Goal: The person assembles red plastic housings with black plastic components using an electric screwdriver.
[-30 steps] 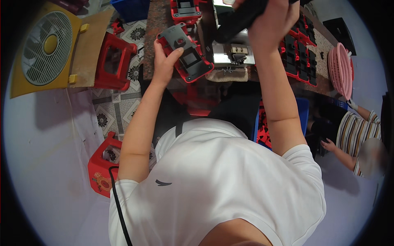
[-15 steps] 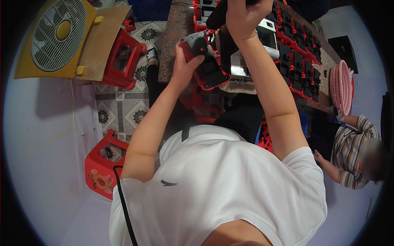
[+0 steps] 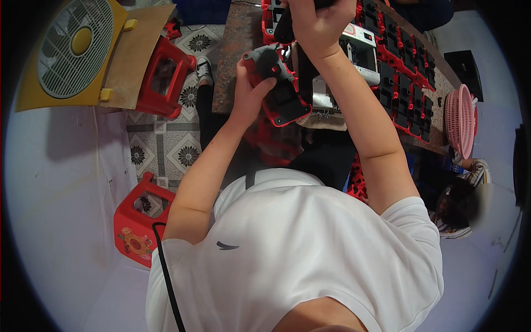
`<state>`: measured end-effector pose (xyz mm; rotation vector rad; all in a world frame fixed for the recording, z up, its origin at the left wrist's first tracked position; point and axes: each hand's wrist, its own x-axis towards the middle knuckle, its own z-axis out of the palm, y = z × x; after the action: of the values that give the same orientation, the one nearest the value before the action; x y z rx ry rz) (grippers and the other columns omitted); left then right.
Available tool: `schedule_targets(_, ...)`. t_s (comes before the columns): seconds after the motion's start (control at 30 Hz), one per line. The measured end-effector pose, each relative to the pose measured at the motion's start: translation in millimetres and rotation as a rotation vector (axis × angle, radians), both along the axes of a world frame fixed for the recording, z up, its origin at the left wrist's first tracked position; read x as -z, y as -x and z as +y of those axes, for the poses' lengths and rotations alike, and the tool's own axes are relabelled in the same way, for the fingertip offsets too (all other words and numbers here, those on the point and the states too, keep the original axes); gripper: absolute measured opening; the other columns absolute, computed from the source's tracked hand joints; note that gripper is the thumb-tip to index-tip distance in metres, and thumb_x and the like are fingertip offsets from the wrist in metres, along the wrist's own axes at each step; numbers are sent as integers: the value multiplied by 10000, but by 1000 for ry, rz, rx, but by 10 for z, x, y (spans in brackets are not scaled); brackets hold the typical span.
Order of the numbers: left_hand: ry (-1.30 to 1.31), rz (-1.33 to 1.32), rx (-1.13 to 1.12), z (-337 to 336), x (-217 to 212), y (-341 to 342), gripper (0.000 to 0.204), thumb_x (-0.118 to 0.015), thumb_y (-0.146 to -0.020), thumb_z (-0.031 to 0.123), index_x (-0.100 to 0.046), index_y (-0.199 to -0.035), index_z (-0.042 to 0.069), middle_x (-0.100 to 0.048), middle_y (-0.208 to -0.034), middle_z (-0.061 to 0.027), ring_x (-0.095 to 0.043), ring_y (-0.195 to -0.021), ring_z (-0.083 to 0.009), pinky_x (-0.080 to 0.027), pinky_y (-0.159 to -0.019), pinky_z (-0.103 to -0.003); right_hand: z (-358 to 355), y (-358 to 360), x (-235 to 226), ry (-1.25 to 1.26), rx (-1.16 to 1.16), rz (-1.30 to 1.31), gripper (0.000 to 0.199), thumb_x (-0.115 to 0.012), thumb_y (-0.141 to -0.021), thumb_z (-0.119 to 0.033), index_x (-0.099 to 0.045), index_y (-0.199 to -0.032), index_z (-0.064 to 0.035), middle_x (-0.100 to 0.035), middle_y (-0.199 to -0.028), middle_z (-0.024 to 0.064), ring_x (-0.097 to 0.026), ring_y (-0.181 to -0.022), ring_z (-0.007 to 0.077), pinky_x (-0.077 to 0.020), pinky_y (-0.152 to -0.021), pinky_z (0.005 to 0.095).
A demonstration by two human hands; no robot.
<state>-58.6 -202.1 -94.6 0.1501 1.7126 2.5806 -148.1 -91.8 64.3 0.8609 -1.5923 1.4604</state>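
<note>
My left hand (image 3: 250,95) is closed round the side of a red and black plastic housing (image 3: 285,99), thumb across its face. The housing has a grey section at its far end and is tilted above the near edge of the table. Farther up, my right hand (image 3: 321,27) grips a black electric screwdriver (image 3: 285,29), whose lower end points down just beyond the housing's far end. Part of the screwdriver lies behind my fingers and past the picture's top edge. Whether its tip touches the housing I cannot tell.
Rows of similar red and black housings (image 3: 402,102) lie on the stone table (image 3: 224,91). A white and silver device (image 3: 362,52) stands beside my right forearm. Pink baskets (image 3: 459,122) are at the right, near another person (image 3: 462,205). Left are red stools (image 3: 135,221) and a yellow fan (image 3: 80,41).
My right hand and the screwdriver have shifted slightly left and down. The left hand still holds the housing in nearly the same place. The person at the right has bent forward.
</note>
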Motion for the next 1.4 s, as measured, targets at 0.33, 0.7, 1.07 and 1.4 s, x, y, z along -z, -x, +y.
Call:
schedule_targets(0.33,12,-30,-11,18,3,16,616,-683,-798,78,-341,-1309,34,-537,-1193,-105,-552,-1093,-187,-444,-964,-335,764,-613,-471,128,-293,-440,363,-630,-934,-374,-529,-954,-25,-603,-726,84,-580,-543,154,-483,-480,288)
schedule_targets(0.7,310,-56,-71,36,-81,225,845,-816,-744,259,-316,-1365,-20,-552,-1218,-167,-568,-1105,-230,-460,-953,-347,1334,-1105,207,27,-51,-172,477,-631,-908,-270,-416,-1202,38,-614,-833,169,-617,-643,205,-535,-586,318)
schedule_targets(1.07,457,-68,-6,2,-211,204,872,-844,-690,247,-316,-1336,-3,-563,-1220,-203,-572,-1122,-265,-468,-953,-362,1248,-950,278,118,-49,-342,272,-678,-857,-24,-457,-1015,-14,-612,-736,50,-603,-609,110,-500,-552,245)
schedule_targets(1.4,448,-75,1,-13,-241,230,861,-844,-691,235,-316,-1324,-15,-579,-1182,-196,-597,-1078,-250,-508,-904,-349,1248,-1139,343,99,23,-258,437,-707,-839,-61,-415,-1157,11,-633,-839,114,-591,-672,123,-493,-589,249)
